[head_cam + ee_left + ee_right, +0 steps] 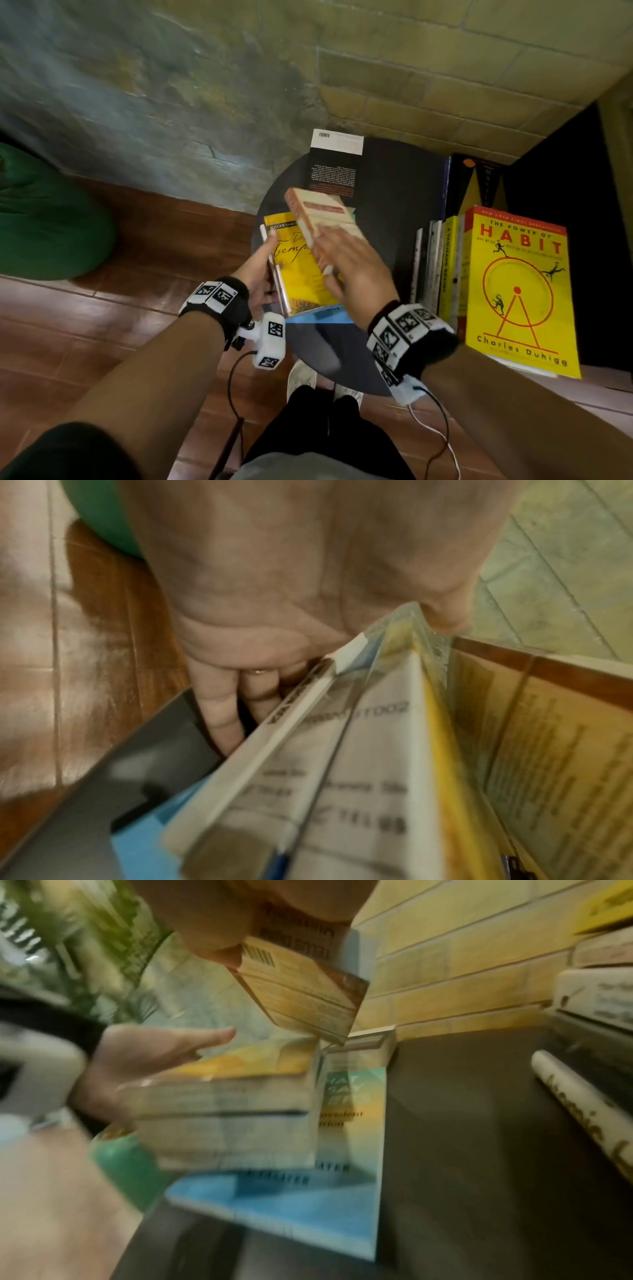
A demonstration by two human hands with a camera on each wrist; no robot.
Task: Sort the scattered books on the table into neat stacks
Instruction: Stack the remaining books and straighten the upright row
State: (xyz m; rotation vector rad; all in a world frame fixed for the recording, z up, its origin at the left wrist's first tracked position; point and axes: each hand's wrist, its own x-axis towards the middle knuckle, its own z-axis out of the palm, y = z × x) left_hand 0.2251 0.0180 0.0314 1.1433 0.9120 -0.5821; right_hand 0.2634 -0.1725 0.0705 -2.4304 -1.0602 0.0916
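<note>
A round dark table [397, 202] carries a yellow paperback [301, 274] on top of a white book, both lying over a light blue book [320, 313]. My left hand [263, 269] grips the left edge of this pile, its fingers [219, 718] curled under the pile [359, 750] and the thumb along the side. My right hand [346, 255] holds a beige and orange paperback [322, 212] tilted just above the yellow one; it also shows from below [308, 993]. A black book [334, 168] lies face down at the table's far side.
At the table's right edge a row of books stands upright, fronted by a yellow "The Power of Habit" [520, 291]. A green beanbag [44, 212] sits on the wooden floor at left. A brick wall runs close behind the table. My shoes show under the near edge.
</note>
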